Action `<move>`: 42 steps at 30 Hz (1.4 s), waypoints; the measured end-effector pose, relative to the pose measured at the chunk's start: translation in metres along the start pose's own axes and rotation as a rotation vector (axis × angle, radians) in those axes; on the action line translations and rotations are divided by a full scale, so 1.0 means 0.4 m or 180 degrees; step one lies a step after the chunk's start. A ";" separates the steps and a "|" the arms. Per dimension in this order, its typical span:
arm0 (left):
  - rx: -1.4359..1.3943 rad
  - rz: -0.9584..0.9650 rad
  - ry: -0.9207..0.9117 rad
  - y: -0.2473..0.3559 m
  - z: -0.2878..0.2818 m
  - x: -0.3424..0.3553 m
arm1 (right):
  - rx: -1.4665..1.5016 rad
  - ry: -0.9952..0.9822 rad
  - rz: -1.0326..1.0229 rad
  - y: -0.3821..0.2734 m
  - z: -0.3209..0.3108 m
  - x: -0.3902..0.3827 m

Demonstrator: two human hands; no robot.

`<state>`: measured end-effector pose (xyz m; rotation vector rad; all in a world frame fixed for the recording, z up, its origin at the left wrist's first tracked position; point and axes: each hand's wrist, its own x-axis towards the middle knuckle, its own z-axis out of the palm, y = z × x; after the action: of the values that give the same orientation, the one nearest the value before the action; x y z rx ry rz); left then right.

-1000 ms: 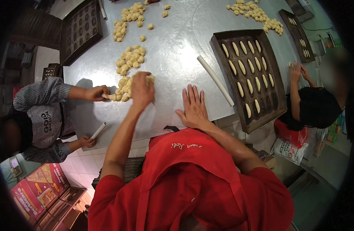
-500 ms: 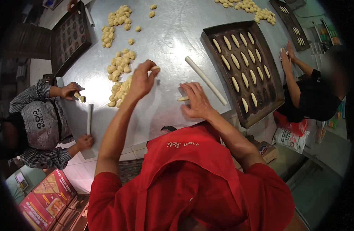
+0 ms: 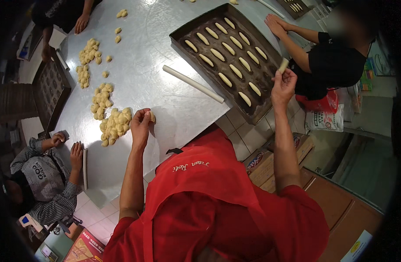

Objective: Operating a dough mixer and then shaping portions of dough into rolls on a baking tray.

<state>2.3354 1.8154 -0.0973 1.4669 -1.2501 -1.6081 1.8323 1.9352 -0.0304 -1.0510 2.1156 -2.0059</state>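
Right hand (image 3: 283, 85), fingers pinching soft dough roll (image 3: 283, 65) above tray (image 3: 257, 114), right of centre; left hand (image 3: 140, 124), fingers closed on dough lump (image 3: 152, 116), centre-left. Probably squashy; best held lightly mid-length.

Left hand (image 3: 140, 126) lowered, right hand (image 3: 282, 86) raised (both pinching).

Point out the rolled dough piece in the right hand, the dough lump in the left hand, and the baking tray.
rolled dough piece (image 3: 283, 65), head view, its middle above the fingertips.
dough lump (image 3: 152, 116), head view, its exposed side.
baking tray (image 3: 257, 114), head view, its near rim.
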 end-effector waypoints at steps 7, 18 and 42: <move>0.0988 0.0678 -0.0168 -0.016 0.108 0.014 | -0.2351 -0.1153 -0.1299 -0.038 0.106 -0.104; 0.3511 0.2508 0.0186 0.031 0.165 -0.100 | -0.1691 -0.2460 -0.1310 -0.043 0.395 -0.448; 0.2889 0.2366 0.0134 0.015 0.183 -0.059 | -0.1630 -0.2875 -0.2095 -0.101 0.512 -0.476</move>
<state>2.2680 1.8517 -0.0875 1.2063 -2.3044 -0.5036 2.0921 1.8534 -0.1054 -2.3715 1.8531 -0.7041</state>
